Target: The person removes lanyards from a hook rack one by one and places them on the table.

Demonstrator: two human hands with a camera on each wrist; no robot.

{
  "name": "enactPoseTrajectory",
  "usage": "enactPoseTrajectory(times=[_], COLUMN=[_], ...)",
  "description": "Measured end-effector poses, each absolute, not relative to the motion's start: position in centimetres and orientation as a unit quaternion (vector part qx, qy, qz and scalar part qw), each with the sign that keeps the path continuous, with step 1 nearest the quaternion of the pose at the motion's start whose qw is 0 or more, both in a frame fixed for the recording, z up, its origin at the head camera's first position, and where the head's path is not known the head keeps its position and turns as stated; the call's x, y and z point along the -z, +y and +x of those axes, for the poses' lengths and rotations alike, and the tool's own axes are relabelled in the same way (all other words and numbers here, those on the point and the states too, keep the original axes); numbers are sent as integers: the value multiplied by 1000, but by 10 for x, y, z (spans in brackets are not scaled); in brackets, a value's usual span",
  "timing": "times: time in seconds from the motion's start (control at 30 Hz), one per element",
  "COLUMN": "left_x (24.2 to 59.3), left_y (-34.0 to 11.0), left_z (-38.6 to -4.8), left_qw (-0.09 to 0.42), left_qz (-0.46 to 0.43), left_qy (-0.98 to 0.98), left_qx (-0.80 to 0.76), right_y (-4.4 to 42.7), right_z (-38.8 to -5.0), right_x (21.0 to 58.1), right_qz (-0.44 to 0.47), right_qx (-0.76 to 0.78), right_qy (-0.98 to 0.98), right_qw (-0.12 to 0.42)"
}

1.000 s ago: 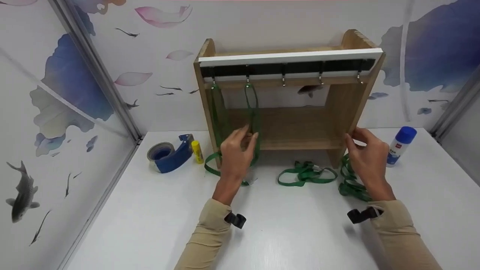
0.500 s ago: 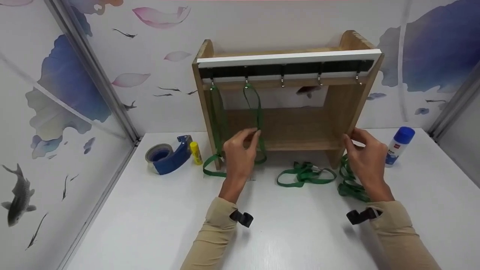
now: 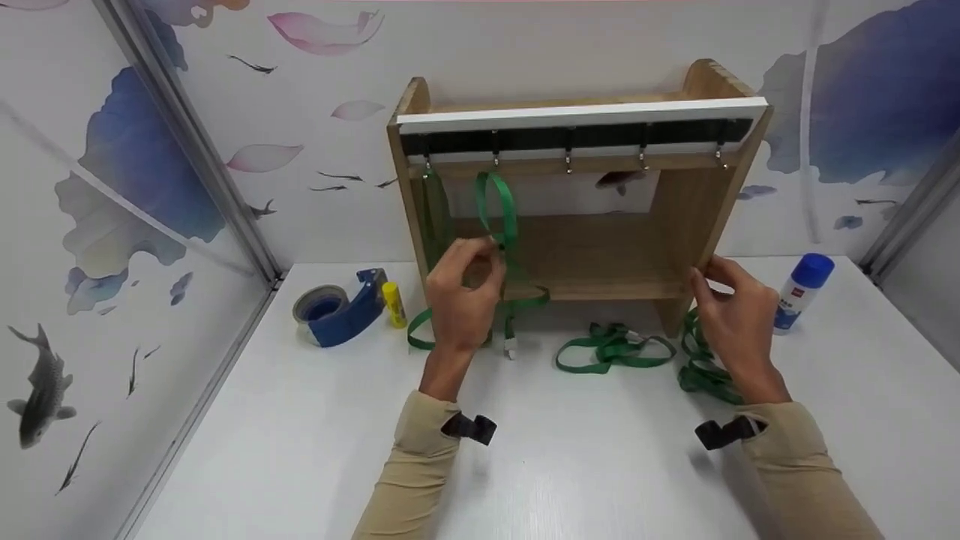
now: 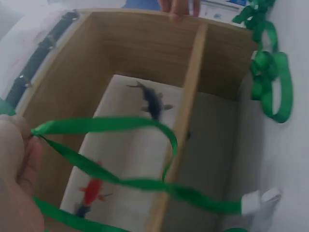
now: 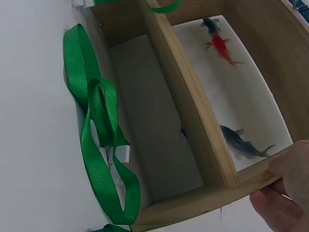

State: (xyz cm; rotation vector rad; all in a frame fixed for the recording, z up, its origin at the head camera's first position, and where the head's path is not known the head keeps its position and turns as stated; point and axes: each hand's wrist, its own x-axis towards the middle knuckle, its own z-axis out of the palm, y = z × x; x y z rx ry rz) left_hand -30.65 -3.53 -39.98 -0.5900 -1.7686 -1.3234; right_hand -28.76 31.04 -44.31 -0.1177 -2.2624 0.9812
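My left hand pinches a green lanyard in front of the wooden rack. Its upper loop stands above my fingertips, the top a little below the second hook and seemingly off it. A white clip dangles from the lanyard's lower end. On the leftmost hook hangs another green lanyard. My right hand grips the front edge of the rack's right side panel, thumb and fingers on either side of the wood in the right wrist view.
Two bundled green lanyards lie on the white table: one bundle before the rack, another bundle beside my right hand. A blue tape dispenser and yellow glue stick stand left, a blue-capped white bottle right.
My left hand first slid along the hanging lanyard, then moved slightly left and up. The loop that hung on the second hook has come forward off it. My right hand stays put.
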Motion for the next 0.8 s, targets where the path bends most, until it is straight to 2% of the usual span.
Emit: enactPoseTrajectory(times=[0.13,0.3,0.57,0.8], left_x=[388,382,386,390], left_y=[-41,-45,-53,-58], left_z=[-302,-301,-305,-308], left_qw=[438,426,351,276], left_qz=[-290,-319,-312,-301], left_qy=[-682,-709,-729,-742], left_qx=[509,464,498,531], right_y=[312,311,311,313], right_z=[-288,-289,-288,-288], right_x=[444,444,444,445], right_qz=[-45,-46,-48,-26], right_qx=[-379,-380,-380,-376], right_qy=[-863,-863,-865,-859], right_qw=[330,329,324,346])
